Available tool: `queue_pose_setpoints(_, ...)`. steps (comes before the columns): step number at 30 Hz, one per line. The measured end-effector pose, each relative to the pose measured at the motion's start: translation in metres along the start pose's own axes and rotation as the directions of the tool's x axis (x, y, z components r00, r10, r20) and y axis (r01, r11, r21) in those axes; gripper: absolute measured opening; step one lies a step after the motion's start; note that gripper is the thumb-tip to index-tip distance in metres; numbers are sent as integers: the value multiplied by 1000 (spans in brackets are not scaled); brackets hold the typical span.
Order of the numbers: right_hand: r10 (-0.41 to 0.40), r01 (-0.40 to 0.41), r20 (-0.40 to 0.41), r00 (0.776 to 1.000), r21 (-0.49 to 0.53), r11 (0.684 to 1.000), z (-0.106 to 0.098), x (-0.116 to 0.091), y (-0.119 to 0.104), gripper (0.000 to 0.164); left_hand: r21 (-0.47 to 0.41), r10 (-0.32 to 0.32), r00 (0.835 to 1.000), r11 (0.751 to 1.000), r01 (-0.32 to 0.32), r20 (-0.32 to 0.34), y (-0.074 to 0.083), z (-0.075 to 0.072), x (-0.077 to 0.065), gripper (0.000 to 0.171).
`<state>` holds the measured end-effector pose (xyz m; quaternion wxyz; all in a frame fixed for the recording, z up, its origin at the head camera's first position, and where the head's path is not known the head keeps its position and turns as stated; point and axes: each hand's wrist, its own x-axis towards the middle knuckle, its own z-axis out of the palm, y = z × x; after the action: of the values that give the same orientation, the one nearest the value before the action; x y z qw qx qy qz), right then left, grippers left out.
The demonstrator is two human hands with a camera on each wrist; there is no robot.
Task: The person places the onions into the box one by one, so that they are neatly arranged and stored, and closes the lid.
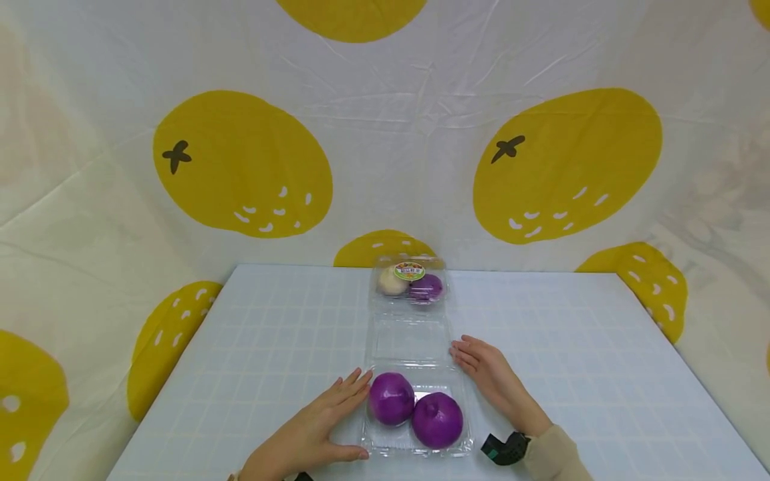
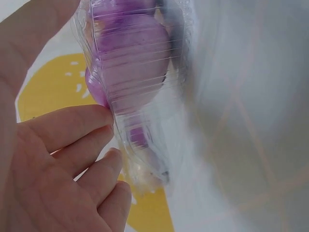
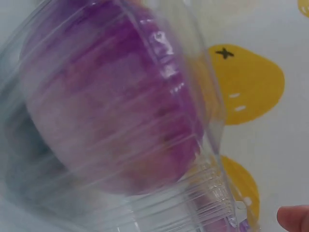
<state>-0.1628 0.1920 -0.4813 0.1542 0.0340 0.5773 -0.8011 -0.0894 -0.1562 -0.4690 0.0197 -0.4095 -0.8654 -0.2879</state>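
An unfolded clear plastic clamshell box (image 1: pixel 385 442) lies at the table's front middle, its lid (image 1: pixel 410 337) laid back. Two round purple onions, a left one (image 1: pixel 392 399) and a right one (image 1: pixel 437 421), sit side by side in its base. My left hand (image 1: pixel 315 427) is at the base's left side, fingers extended and thumb apart, fingertips right at the plastic wall in the left wrist view. Right of the lid, my right hand (image 1: pixel 496 377) has its straight fingers near the lid's edge. Neither hand holds anything.
Behind the lid stands a second clear box (image 1: pixel 444 267) with a round sticker (image 1: pixel 410 270), holding a pale bulb (image 1: pixel 391 283) and a purple onion (image 1: pixel 426 289). A light checked cloth covers the table (image 1: pixel 271 334). A fruit-printed curtain (image 1: pixel 409 133) hangs behind.
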Motion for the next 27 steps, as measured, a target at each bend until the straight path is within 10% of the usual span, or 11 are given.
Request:
queue_pose_setpoints(8, 51, -70, 163, 985, 112, 991, -1, 4, 6, 61, 44, -39, 998, 998, 41, -47, 2, 6, 1, 89)
queue_pose_setpoints(27, 27, -56, 177, 984, 165, 985, 6, 0, 2, 59, 44, -57, 998, 997, 59, -39, 6, 7, 0, 88)
